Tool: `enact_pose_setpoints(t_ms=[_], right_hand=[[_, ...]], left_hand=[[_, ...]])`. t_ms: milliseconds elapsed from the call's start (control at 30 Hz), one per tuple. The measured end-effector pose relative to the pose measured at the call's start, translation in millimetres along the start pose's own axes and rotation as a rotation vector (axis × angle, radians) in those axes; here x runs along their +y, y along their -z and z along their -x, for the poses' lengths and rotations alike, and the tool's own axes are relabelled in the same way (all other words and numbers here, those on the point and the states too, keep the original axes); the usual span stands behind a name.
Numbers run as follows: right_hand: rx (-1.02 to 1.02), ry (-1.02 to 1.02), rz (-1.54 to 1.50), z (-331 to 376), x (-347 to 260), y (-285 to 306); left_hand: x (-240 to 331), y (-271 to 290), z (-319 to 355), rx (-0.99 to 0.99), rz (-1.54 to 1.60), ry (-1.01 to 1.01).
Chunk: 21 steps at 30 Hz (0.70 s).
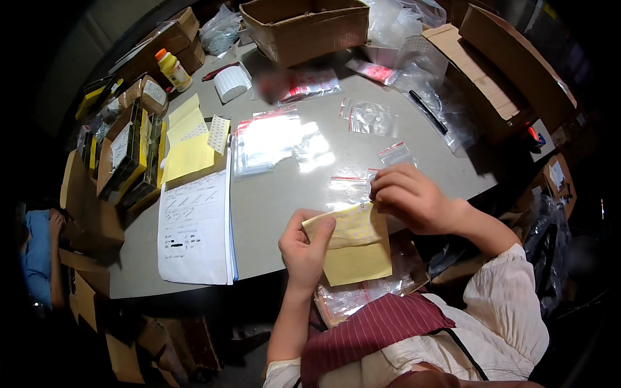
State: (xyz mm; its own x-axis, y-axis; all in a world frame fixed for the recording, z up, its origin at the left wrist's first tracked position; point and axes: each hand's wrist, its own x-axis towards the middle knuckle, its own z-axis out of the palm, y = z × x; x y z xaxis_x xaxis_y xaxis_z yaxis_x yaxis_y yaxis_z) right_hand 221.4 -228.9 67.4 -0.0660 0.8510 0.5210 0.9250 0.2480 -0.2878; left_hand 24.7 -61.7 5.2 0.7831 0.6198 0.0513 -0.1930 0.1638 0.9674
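Note:
My left hand (305, 249) grips the left edge of a yellow label sheet (357, 264), thumb on top. Small round stickers seem to dot the sheet's upper part, and its lower part is plain. My right hand (414, 199) is closed, with its fingertips bunched at the sheet's upper right corner; whatever they pinch is hidden. Just beyond the sheet lies a clear zip bag (347, 191) with a red seal line, and another small zip bag (396, 154) is beyond my right hand. Below the sheet, at the table's near edge, a box of clear bags (343, 301) shows partly.
A stack of clear bags (265, 143) lies mid-table beside a written paper pad (194, 226) and more yellow sheets (189, 158). Cardboard boxes (304, 32) stand at the back. A black marker (428, 111) lies right. An orange-capped bottle (173, 71) stands back left. Another person's arm (55, 258) shows far left.

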Motion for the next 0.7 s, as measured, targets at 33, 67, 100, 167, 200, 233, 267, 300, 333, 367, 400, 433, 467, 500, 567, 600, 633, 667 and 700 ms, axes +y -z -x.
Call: enact_pose_setpoints(t_ms=[33, 67, 100, 167, 200, 233, 267, 300, 333, 367, 400, 433, 467, 500, 567, 600, 633, 667, 700], right_hand=[[-0.016, -0.07, -0.141, 0.4, 6.4, 2.6], [-0.033, -0.136, -0.282, -1.2, 14.3, 5.8], [-0.019, -0.194, -0.268, -3.6, 26.6, 9.5], [0.008, -0.312, -0.239, -10.2, 62.6, 18.0], [-0.036, -0.34, -0.164, -10.4, 86.6, 22.7], [-0.08, -0.362, -0.095, -9.0, 111.4, 22.9], [-0.126, -0.381, -0.079, -8.4, 129.9, 21.7], [-0.173, -0.396, -0.065, -9.0, 146.3, 19.7], [-0.221, -0.411, -0.05, -7.2, 158.2, 16.6], [-0.24, -0.38, 0.033, -5.7, 164.1, 12.6], [-0.258, -0.349, 0.115, -4.4, 169.7, 9.2], [-0.274, -0.318, 0.199, -3.7, 175.7, 6.7], [-0.303, -0.325, 0.22, -4.8, 177.2, 6.0], [-0.313, -0.315, 0.246, -7.1, 179.1, 4.4], [-0.331, -0.297, 0.303, -13.7, 181.0, 1.1], [-0.31, -0.287, 0.346, -15.5, 181.7, -0.2], [-0.29, -0.278, 0.39, -16.7, 182.6, -1.9], [-0.269, -0.264, 0.432, -18.7, 184.0, -3.0], [-0.265, -0.343, 0.378, -19.8, 185.6, -1.9]], left_hand=[[-0.4, -0.2, -0.6, 0.001, 0.004, 0.006], [-0.1, -0.4, -1.0, 0.012, 0.007, 0.002], [-0.3, -1.5, -1.8, 0.021, 0.008, -0.002], [-1.3, -2.9, -2.2, 0.029, 0.006, -0.006], [-1.8, -4.0, -3.0, 0.02, 0.006, -0.007], [-2.1, -3.9, -3.5, 0.017, 0.0, -0.01], [-2.0, -2.7, -3.3, 0.021, -0.029, -0.012], [-2.4, -1.8, -3.0, 0.029, -0.059, -0.015], [-2.2, -1.2, -3.1, 0.037, -0.088, -0.018], [-3.0, -1.0, -3.4, 0.039, -0.113, -0.025], [-3.6, -1.0, -3.9, 0.04, -0.137, -0.032], [-3.7, -0.7, -4.9, 0.04, -0.162, -0.039], [-4.3, -0.6, -4.9, 0.042, -0.16, -0.034], [-4.4, -0.8, -5.6, 0.043, -0.159, -0.03], [-5.3, -0.2, -6.2, 0.04, -0.135, -0.018], [-5.9, 0.7, -6.5, 0.036, -0.112, -0.012], [-6.6, 1.3, -6.6, 0.032, -0.09, -0.006], [-7.4, 2.0, -6.5, 0.037, -0.082, -0.011], [-8.1, 2.5, -6.2, 0.041, -0.074, -0.017]])
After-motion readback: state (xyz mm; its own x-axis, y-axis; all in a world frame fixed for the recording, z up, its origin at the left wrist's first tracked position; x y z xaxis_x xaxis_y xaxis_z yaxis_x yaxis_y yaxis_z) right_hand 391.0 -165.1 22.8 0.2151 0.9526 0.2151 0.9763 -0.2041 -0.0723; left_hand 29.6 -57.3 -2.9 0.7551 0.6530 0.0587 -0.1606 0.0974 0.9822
